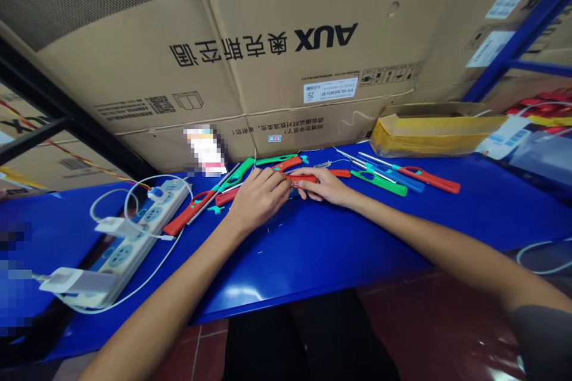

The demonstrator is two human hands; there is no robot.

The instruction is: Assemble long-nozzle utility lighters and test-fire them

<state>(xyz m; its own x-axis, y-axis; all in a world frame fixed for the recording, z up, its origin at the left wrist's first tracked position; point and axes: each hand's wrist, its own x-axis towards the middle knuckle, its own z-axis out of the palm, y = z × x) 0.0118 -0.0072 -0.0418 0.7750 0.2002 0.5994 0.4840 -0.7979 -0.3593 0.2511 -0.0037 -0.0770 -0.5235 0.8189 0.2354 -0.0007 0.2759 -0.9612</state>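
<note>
My left hand (261, 196) and my right hand (322, 186) meet over the blue tabletop (313, 256), their fingertips pinching a red plastic utility lighter (304, 179). Much of that lighter is hidden by my fingers. Others lie around my hands: a red-handled lighter (183, 214) and a green one (236, 175) to the left, a green one (379, 183) and a blue one (404, 180) to the right. A red lighter (429, 179) lies furthest right. Small teal plastic pieces (215, 209) and thin wires are scattered among them.
A white power strip (143, 232) with white plug adapters and cables lies at the table's left. Behind stands a large AUX cardboard carton (268, 53). A yellow-taped box (433, 131) sits at the back right, beside a blue shelf frame (513, 47).
</note>
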